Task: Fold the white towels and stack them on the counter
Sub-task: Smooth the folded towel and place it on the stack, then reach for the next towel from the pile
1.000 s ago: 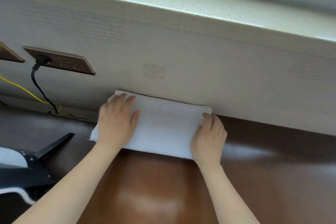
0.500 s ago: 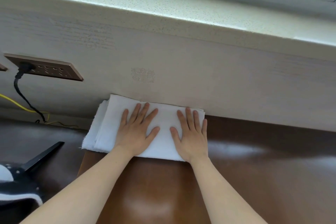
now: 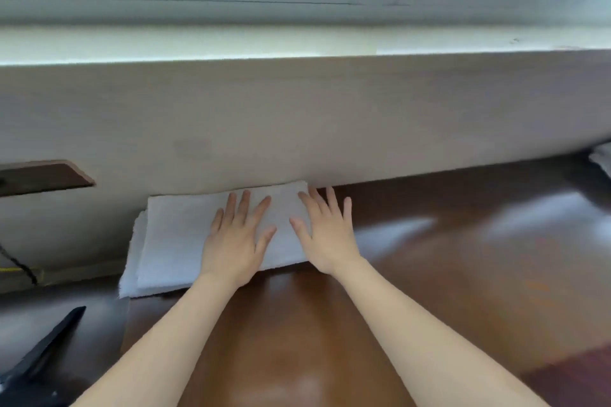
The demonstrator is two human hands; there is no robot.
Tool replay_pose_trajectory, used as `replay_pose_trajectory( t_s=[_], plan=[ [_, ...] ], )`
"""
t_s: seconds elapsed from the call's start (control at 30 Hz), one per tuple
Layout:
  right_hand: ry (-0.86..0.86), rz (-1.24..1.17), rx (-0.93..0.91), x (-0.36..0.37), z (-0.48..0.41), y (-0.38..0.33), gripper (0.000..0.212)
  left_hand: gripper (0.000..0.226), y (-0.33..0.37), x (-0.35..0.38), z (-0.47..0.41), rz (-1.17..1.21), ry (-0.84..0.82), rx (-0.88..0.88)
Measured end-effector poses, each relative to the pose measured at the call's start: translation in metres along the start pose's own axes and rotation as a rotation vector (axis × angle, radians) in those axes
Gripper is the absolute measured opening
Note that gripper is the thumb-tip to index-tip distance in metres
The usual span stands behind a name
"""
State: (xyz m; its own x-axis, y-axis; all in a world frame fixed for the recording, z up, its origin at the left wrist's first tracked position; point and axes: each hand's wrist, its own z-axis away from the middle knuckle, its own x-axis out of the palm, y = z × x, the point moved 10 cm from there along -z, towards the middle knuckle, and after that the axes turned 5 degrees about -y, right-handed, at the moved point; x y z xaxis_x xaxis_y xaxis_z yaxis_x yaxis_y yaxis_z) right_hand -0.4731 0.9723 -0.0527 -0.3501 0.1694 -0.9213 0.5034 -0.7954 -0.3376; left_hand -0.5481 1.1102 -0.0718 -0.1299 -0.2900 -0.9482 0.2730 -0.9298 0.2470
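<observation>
A folded white towel lies on the brown counter, its far edge against the pale wall. A second layer of white cloth shows under it along its left edge. My left hand lies flat on the towel's middle with its fingers spread. My right hand lies flat on the towel's right end, fingers spread, partly over the counter. Neither hand grips the cloth.
A brown socket panel sits on the wall at the left, with a black and a yellow cable below it. A black object lies at the lower left. Something white shows at the far right edge. A window sill runs above the wall.
My head has tilted up, so the window now shows. Both hands have slid a little to the right across the towel, staying flat on it.
</observation>
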Motion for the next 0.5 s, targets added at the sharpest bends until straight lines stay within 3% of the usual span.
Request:
replay_pose_trajectory(
  t_s=[0.3, 0.5],
  plan=[
    [0.261, -0.206, 0.317, -0.104, 0.142, 0.133, 0.056, 0.063, 0.16, -0.032, 0.028, -0.003, 0.041, 0.243],
    [0.376, -0.296, 0.447, -0.147, 0.235, 0.223, 0.056, 0.069, 0.3, -0.037, 0.068, -0.065, 0.095, 0.395]
  ],
)
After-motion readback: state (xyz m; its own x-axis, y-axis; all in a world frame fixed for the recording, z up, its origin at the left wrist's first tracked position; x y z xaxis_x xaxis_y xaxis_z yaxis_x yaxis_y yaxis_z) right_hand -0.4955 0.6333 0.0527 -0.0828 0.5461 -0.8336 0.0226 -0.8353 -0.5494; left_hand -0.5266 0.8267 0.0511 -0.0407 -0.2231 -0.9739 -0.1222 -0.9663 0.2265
